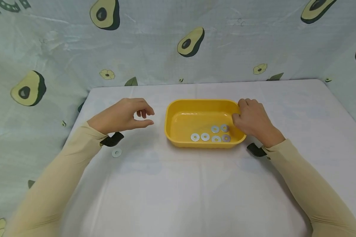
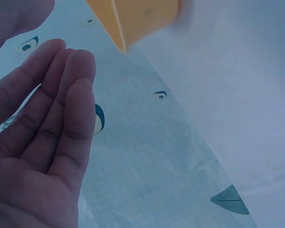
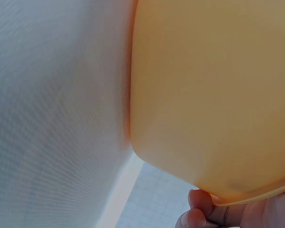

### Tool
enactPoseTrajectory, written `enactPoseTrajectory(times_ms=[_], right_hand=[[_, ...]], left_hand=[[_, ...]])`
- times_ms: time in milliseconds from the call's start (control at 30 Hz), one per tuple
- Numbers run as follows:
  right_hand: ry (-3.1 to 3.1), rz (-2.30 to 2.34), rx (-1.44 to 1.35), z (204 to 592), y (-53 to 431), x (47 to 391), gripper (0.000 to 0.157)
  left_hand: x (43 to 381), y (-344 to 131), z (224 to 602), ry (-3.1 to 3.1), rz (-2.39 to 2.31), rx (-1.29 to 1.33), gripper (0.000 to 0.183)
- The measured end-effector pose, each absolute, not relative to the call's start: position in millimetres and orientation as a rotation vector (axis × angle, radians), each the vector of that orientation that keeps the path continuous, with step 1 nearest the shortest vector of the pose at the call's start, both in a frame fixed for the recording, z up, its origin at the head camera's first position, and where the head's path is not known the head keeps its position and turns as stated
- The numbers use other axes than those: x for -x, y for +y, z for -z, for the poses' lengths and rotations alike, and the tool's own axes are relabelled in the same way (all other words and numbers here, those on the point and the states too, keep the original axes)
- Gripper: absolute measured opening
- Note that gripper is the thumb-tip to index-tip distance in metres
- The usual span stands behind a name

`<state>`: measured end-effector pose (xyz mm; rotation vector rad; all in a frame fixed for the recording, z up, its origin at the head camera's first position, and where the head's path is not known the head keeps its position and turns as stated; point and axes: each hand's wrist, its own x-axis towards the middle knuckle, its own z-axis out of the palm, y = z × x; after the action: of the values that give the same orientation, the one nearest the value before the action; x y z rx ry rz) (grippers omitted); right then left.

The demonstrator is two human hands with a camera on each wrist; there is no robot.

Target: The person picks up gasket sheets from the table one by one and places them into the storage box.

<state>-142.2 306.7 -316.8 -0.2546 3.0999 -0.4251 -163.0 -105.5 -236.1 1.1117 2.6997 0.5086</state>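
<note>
A yellow plastic tray (image 1: 181, 123) stands on the white-covered table, with several flat metal washers (image 1: 205, 134) lying in its right half. My right hand (image 1: 252, 118) grips the tray's right rim, thumb over the inside. From the right wrist view, fingertips (image 3: 195, 216) curl under the rim's edge, against the tray's outer wall (image 3: 204, 95). Left of the tray my left hand (image 1: 127, 113) hovers with fingers loosely bent and thumb apart, holding nothing. One loose washer (image 1: 114, 153) lies on the table below the left wrist. In the left wrist view the palm (image 2: 38, 190) is bare.
A white cloth (image 1: 172, 191) covers the table. Behind it and on the left hangs a pale green sheet (image 1: 154, 42) printed with avocados. The table's back edge runs just beyond the tray. Dark straps (image 1: 112, 140) sit at both wrists.
</note>
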Motion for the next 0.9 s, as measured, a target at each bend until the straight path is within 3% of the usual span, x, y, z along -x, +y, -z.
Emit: enactPoseTrajectory(times_ms=[367,900], right_hand=[[3.09,0.418,0.25,316.6,306.8,141.6,0.034],[3.107,0.44,0.258,319.1,306.8,144.4,0.035]], left_hand=[[150.4,-133.7,277.1,2.728,-0.694,-1.13,0.018],[134.1,-167.1,304.5,2.671,-0.663,-0.876,0.018]])
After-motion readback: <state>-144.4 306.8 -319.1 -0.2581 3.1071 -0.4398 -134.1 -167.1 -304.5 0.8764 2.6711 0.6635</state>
